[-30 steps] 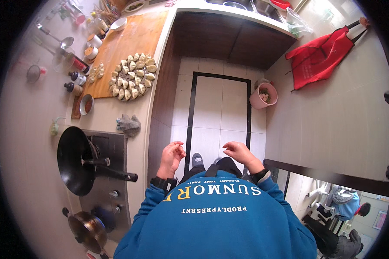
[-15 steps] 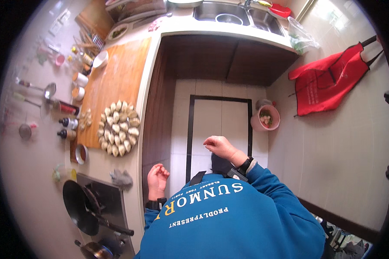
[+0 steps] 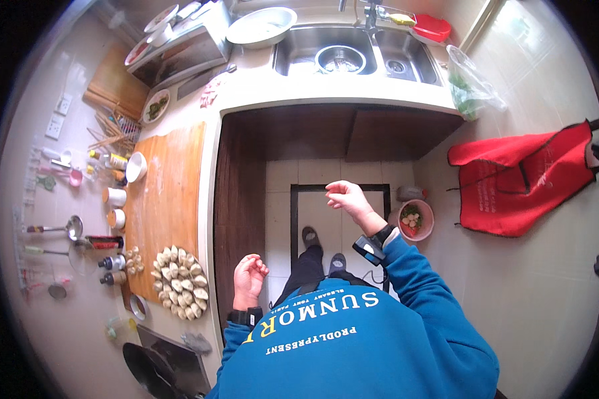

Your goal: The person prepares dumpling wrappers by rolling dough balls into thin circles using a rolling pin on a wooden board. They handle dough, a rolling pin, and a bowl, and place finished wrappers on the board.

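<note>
Left of you: rectangular wooden board (image 3: 163,179) on pale counter (image 3: 205,233), pale crescent dumplings (image 3: 177,282) at its near end, black metal wok (image 3: 142,369) nearer you. Ahead: rectangular steel double sink (image 3: 298,50). Right: red cloth apron (image 3: 506,173) on wall (image 3: 546,286), round pink bucket (image 3: 428,230) on tiled floor (image 3: 283,189).

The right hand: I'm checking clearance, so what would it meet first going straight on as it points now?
Probably the dark cabinet front under the far counter, or that counter's edge: the right hand points forward-left over the floor tiles toward them. Its height is unclear from this one view.
</note>
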A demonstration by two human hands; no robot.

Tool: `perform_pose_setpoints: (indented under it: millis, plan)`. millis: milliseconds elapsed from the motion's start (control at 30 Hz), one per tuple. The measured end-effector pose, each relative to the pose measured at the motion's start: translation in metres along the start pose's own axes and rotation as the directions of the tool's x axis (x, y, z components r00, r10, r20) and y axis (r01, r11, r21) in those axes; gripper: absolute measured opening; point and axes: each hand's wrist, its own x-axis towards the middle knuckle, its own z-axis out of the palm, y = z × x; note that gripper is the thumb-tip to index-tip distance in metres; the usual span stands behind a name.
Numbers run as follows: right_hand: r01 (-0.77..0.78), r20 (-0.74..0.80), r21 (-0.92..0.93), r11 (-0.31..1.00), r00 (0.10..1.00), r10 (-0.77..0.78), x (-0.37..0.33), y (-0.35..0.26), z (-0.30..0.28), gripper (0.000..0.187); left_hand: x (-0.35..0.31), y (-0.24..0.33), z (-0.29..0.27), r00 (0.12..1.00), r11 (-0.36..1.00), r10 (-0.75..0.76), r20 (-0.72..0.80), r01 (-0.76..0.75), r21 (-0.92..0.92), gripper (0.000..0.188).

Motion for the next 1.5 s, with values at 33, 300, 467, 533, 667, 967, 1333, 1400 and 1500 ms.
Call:
perform_pose_setpoints:
  millis: [33,300,467,533,667,967,1333,1400,1500]
  plan:
    - [-0.003,-0.035,0.074,0.997,0.999,0.006,0.015,-0.009,-0.006,0.026,0.017,0.007,0.009,0.999,1.0,0.011,0.043,-0.011,0.007,0.012]
    - [-0.006,-0.263,0.329,0.944,0.96,0.098,0.111,-0.061,-0.069,0.026,0.171,0.074,0.128,0.966,0.997,-0.07,0.247,0.072,0.0,0.014]
    - [0.065,-0.355,0.444,0.894,0.928,0.109,0.175,-0.069,-0.114,0.033,0.239,0.102,0.221,0.892,0.982,-0.182,0.415,0.139,0.132,0.017]
    - [0.082,-0.375,0.558,0.826,0.912,0.164,0.204,-0.067,-0.131,0.042,0.263,0.105,0.253,0.856,0.971,-0.229,0.463,0.167,0.171,0.017]
    - [0.141,-0.474,0.661,0.737,0.84,0.265,0.255,-0.055,-0.169,0.056,0.304,0.094,0.301,0.865,0.958,-0.285,0.414,0.24,0.158,0.019]
    - [0.021,-0.237,0.842,0.538,0.912,0.335,0.307,-0.045,-0.236,0.014,0.402,0.016,0.353,0.916,0.934,-0.343,0.208,0.356,-0.03,0.037]
    - [-0.198,-0.048,0.865,0.46,0.882,0.469,0.313,-0.072,-0.248,0.04,0.485,-0.096,0.4,0.954,0.899,-0.146,0.262,0.238,-0.366,0.042]
    - [-0.216,-0.03,0.86,0.462,0.883,0.468,0.315,-0.077,-0.247,0.043,0.484,-0.095,0.404,0.967,0.9,-0.135,0.216,0.211,-0.381,0.044]
    - [-0.232,-0.004,0.851,0.472,0.894,0.448,0.317,-0.078,-0.249,0.047,0.476,-0.092,0.411,0.969,0.879,-0.123,0.215,0.207,-0.429,0.041]
